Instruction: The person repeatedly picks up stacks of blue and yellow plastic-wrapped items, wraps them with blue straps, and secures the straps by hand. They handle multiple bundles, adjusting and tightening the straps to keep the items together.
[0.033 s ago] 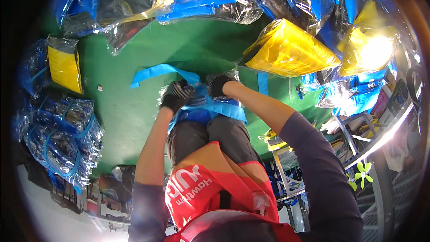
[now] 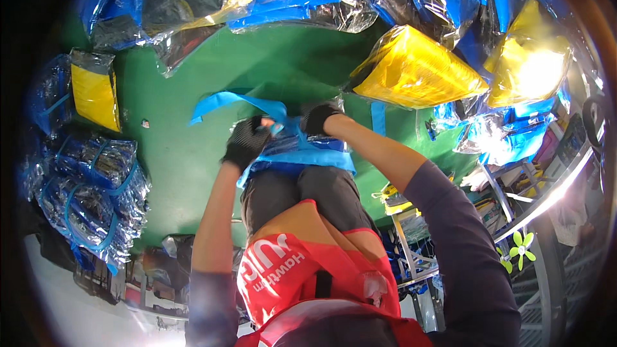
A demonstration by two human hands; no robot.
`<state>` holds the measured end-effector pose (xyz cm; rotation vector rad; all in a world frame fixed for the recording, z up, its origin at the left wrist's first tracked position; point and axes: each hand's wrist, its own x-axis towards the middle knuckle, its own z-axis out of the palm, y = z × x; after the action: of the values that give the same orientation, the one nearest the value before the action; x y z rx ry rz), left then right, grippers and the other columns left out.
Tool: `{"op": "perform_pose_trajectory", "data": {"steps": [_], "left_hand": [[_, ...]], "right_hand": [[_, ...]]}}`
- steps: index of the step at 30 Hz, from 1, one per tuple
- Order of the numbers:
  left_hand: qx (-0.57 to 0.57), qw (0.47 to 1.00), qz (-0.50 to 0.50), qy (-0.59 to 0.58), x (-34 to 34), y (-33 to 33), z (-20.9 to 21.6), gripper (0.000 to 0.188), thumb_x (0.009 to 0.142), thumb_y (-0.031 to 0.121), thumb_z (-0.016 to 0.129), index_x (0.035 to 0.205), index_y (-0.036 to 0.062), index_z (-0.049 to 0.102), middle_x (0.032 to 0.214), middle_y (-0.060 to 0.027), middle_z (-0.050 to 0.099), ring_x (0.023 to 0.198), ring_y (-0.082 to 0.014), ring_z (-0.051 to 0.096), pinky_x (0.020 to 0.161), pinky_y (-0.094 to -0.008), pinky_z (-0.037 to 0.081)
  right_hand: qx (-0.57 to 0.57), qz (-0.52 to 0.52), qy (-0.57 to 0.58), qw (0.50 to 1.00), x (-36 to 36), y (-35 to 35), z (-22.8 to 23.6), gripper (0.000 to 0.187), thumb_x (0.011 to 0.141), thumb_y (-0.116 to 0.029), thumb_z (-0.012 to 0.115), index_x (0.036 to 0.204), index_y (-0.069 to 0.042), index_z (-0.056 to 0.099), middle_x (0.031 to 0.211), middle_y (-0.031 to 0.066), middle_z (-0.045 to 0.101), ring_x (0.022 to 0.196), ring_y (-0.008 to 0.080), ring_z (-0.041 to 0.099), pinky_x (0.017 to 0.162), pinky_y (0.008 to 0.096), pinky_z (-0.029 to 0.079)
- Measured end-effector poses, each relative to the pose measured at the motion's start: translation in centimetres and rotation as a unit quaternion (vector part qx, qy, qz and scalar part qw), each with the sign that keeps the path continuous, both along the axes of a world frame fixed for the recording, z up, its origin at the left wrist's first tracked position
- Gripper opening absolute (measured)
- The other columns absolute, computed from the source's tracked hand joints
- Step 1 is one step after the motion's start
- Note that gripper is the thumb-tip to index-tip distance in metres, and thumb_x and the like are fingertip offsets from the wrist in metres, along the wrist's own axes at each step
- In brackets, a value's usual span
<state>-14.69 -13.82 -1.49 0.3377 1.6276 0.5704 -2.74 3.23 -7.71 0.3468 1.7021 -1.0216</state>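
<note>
One blue strap end, lengthwise leftward

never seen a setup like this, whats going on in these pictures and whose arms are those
There's no machine here: the arms belong to a person wearing a wide fisheye camera on the head, looking down, so straight edges bend near the rim. Both hands wear dark gloves. The left hand seems to pinch a light blue strap over a clear-wrapped blue bundle. The right hand is at the bundle's far side; its grip is hidden. On the green surface around them are a yellow package to the right and strapped, wrapped blue bundles to the left.
</note>
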Motion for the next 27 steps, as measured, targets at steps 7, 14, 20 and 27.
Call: {"op": "perform_pose_trajectory", "data": {"steps": [7,14,20,27], "left_hand": [[-0.239,0.947,0.145,-0.156,3.3,-14.8,13.4,0.032,0.084,0.03,0.056,0.101,0.0026,0.059,0.074,-0.011,0.063,0.077,-0.0209,0.062,0.066,-0.0357,0.048],[0.055,0.901,-0.193,0.384,5.8,-7.8,11.0,0.062,0.07,0.013,0.065,0.129,0.0103,0.045,0.111,-0.0164,0.055,0.112,-0.0379,0.047,0.094,-0.0405,0.04],[0.246,0.938,-0.21,0.129,2.3,-2.0,10.1,0.04,0.067,0.014,0.064,0.107,0.0085,0.058,0.094,-0.0183,0.06,0.09,-0.0342,0.059,0.076,-0.0435,0.048],[0.132,0.956,-0.23,0.129,6.3,-8.7,19.5,0.021,0.078,0.025,0.057,0.092,0.01,0.062,0.065,-0.0141,0.059,0.055,-0.0357,0.058,0.05,-0.0415,0.047]], "right_hand": [[-0.104,-0.41,0.013,0.906,2.3,-1.3,5.8,0.024,0.081,-0.026,0.054,0.081,-0.003,0.061,0.074,0.0183,0.062,0.071,0.0313,0.063,0.066,0.0394,0.049],[0.083,-0.094,0.305,0.944,2.3,-8.5,16.1,0.02,0.075,-0.022,0.057,0.086,-0.007,0.064,0.076,0.0171,0.063,0.068,0.036,0.061,0.064,0.0439,0.049],[-0.1,-0.111,0.144,0.978,4.4,-4.3,16.6,0.033,0.071,-0.023,0.058,0.099,-0.007,0.063,0.087,0.0173,0.063,0.085,0.0354,0.06,0.073,0.0463,0.047],[0.138,-0.069,0.363,0.919,11.5,-3.6,19.5,0.042,0.077,-0.027,0.059,0.114,-0.009,0.056,0.115,0.0156,0.052,0.103,0.034,0.05,0.078,0.0479,0.043]]}}
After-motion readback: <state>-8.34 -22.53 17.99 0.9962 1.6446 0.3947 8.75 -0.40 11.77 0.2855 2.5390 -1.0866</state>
